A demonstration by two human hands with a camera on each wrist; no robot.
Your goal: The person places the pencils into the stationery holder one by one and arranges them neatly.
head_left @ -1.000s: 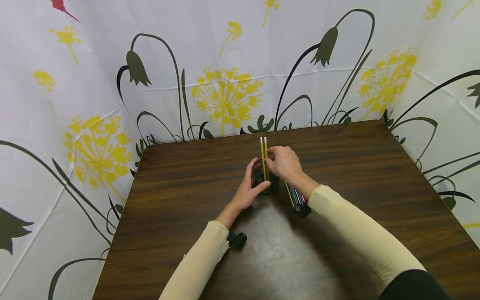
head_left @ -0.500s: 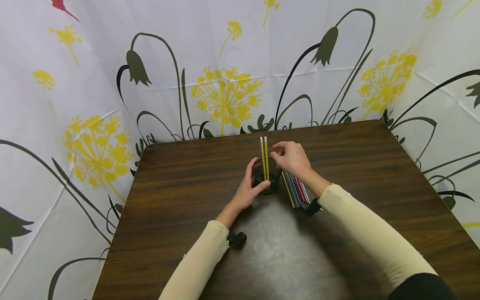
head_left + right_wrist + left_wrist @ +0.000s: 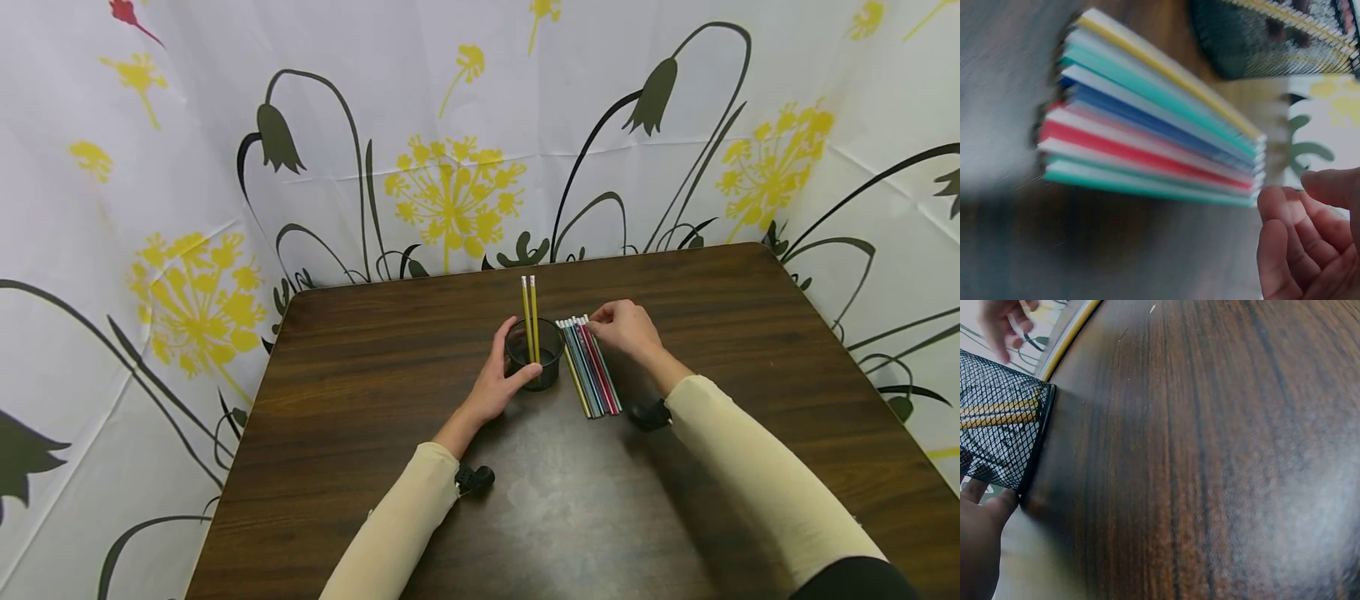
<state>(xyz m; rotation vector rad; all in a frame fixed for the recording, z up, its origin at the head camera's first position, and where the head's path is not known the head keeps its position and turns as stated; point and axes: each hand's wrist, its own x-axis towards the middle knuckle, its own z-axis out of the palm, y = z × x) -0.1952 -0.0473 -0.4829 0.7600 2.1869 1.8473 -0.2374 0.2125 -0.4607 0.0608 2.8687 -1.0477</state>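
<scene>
A black mesh pencil cup (image 3: pixel 551 368) stands upright on the table, with two yellow pencils (image 3: pixel 535 310) leaning in it, eraser ends up. My left hand (image 3: pixel 497 388) holds the cup from its left side, thumb in front and fingers around the back. Right of the cup lies a row of pencils (image 3: pixel 591 371) in yellow, teal, blue, red and green. My right hand (image 3: pixel 628 328) is at the far, eraser end of this row, fingers loosely bent. In the right wrist view its fingertips (image 3: pixel 1270 199) are close to the white erasers; whether they touch is unclear.
The brown wood-grain table (image 3: pixel 360 375) ends at a back edge against a white curtain (image 3: pixel 450 100) printed with flowers. Small black wrist cameras sit under both wrists, the right one (image 3: pixel 649 415) just beside the pencils' near ends.
My right hand has let go of a yellow pencil standing in the cup and moved right to the far end of the pencil row. The left hand has stayed on the cup.
</scene>
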